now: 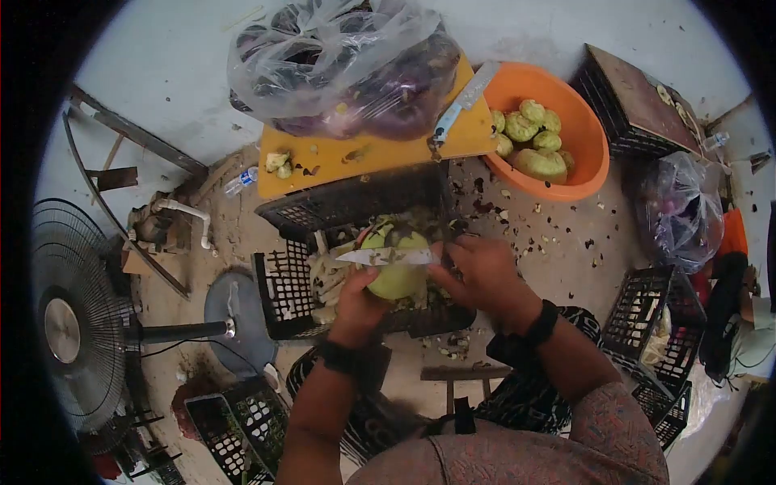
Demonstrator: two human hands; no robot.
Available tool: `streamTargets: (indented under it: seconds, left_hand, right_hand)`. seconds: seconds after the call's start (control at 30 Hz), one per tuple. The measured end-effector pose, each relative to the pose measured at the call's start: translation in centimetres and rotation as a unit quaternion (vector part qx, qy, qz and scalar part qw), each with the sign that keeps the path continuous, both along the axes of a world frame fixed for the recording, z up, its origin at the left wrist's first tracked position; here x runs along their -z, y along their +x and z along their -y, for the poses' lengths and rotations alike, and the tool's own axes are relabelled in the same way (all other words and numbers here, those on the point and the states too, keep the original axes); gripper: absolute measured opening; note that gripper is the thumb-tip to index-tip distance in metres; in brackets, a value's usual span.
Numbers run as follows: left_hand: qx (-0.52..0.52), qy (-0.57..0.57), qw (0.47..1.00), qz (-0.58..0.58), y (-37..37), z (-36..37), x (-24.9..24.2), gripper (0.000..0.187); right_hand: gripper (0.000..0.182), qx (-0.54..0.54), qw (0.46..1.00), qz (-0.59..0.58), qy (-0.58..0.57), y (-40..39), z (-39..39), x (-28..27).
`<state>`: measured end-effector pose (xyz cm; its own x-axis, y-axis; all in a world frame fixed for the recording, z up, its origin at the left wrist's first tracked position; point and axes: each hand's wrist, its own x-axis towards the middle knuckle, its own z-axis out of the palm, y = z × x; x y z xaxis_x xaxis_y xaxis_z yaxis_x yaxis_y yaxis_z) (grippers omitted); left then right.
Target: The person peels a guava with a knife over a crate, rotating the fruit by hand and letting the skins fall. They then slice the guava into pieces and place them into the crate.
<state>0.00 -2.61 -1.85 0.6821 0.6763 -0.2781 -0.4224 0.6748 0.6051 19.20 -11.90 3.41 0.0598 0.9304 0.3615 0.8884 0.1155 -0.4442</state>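
Observation:
My left hand [357, 303] is wrapped round the lower left side of a large round green vegetable [398, 281]. Its lower part is smooth and pale, while darker patches show on top. My right hand [487, 273] grips a knife whose handle is hidden in the fingers. The knife blade [386, 257] lies across the vegetable, its tip pointing left. Both hands are over a black plastic crate [284, 301] that holds pale strips of peel [325, 271].
An orange basin [594, 174] with several peeled vegetables [540, 166] stands at the back right. Beside it, a cleaver [467, 101] lies on a yellow board [364, 158] under a bulging plastic bag [347, 73]. A fan [69, 331] stands left; peel scraps litter the floor.

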Motion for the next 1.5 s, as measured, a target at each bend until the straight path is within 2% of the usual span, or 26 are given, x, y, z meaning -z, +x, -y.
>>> streamTargets:
  seconds: [0.17, 0.27, 0.33, 0.37, 0.43, 0.57, 0.67, 0.73, 0.77, 0.83, 0.97, 1.37, 1.47, 1.5]
  left_hand:
    - [-0.011, 0.045, 0.999, -0.026, 0.0, 0.3, -0.4, 0.058]
    - [-0.002, 0.075, 0.995, -0.07, -0.5, 0.1, 0.6, 0.066]
    - [0.027, 0.229, 0.962, -0.147, -0.8, 0.0, 1.2, 0.063]
    - [0.027, 0.229, 0.962, -0.147, -0.9, 0.0, 1.3, 0.063]
    - [-0.033, 0.012, 0.996, -0.082, -0.6, 0.1, 0.5, 0.052]
    - [-0.006, 0.046, 0.998, -0.043, -0.4, 0.0, 0.4, 0.053]
    - [-0.045, 0.019, 0.996, -0.074, -0.7, 0.2, 1.1, 0.053]
    - [-0.036, 0.106, 0.988, -0.104, -0.7, 0.2, 1.5, 0.051]
    - [-0.036, 0.105, 0.988, -0.104, -0.8, 0.2, 1.5, 0.051]
    - [-0.042, -0.005, 0.998, -0.055, -0.6, 0.1, 0.7, 0.05]
    - [-0.032, -0.011, 0.999, -0.038, -0.5, 0.0, 0.5, 0.049]
    - [-0.019, -0.013, 0.998, -0.053, 0.1, 0.5, -1.0, 0.062]
    - [-0.052, 0.039, 0.993, -0.098, -0.3, 0.3, 0.7, 0.052]
    - [-0.031, 0.236, 0.95, -0.204, -0.5, -0.4, 1.4, 0.052]
  right_hand:
    - [0.027, -0.012, 1.0, 0.008, -0.016, 0.1, 0.1, 0.2]
    - [0.028, -0.015, 1.0, -0.003, -0.007, 0.0, 0.1, 0.5]
    - [0.028, -0.014, 1.0, -0.014, -0.001, -0.1, 0.2, 0.6]
    - [0.028, -0.009, 1.0, -0.01, -0.005, 0.0, 0.3, 0.5]
    - [0.028, -0.004, 1.0, -0.007, -0.011, 0.0, 0.3, 0.5]
    - [0.029, -0.001, 1.0, 0.004, -0.026, 0.1, 0.2, 0.7]
    - [0.03, -0.017, 1.0, -0.012, -0.01, -0.1, 0.1, 0.9]
    - [0.03, -0.026, 0.999, -0.024, 0.002, -0.1, 0.2, 1.0]
    - [0.03, -0.021, 1.0, -0.023, 0.003, -0.2, 0.2, 1.0]
    - [0.03, -0.016, 1.0, -0.023, 0.004, -0.2, 0.2, 0.9]
    - [0.029, -0.011, 1.0, -0.005, -0.007, -0.2, 0.2, 0.7]
    - [0.026, -0.004, 1.0, -0.007, 0.021, -0.5, -0.2, 0.8]
    - [0.027, -0.017, 1.0, -0.021, 0.015, -0.5, -0.1, 0.8]
    - [0.027, -0.022, 0.999, -0.025, 0.009, -0.5, 0.0, 0.7]
